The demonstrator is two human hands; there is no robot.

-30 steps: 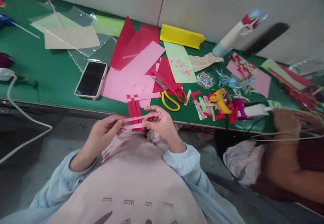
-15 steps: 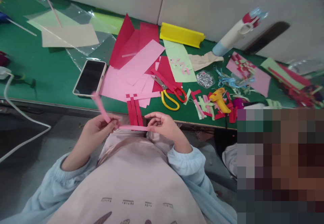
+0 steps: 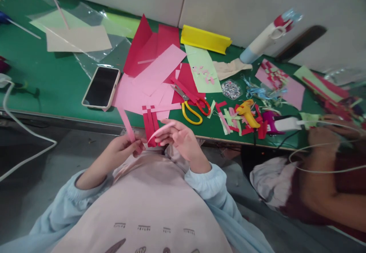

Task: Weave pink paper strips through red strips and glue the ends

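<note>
A pink paper strip (image 3: pixel 126 125) is pinched in my left hand (image 3: pixel 121 150), its free end sticking up above the fingers. A curved pink length (image 3: pixel 162 129) runs over the fingers of my right hand (image 3: pixel 183 140), which are bent close around it. Both hands are near each other at the table's front edge. Just behind them, a woven piece of red strips (image 3: pixel 150 122) with pink at its top hangs partly over the edge; my right fingers cover some of it. Scissors with yellow and red handles (image 3: pixel 192 111) lie behind my right hand.
A phone (image 3: pixel 101 87) lies left of the pink sheets (image 3: pixel 128 92). Rightward are a yellow glue gun (image 3: pixel 248 113), paper scraps (image 3: pixel 230 121), a bead container (image 3: pixel 231 89) and a bottle (image 3: pixel 265 41). Another person's arm (image 3: pixel 323 176) and a white cable (image 3: pixel 320 171) occupy the right side.
My hands have come closer together; the left moved right and down. The strip, stretched straight between them before, now bends over my right fingers. Another person's arms show at right.
</note>
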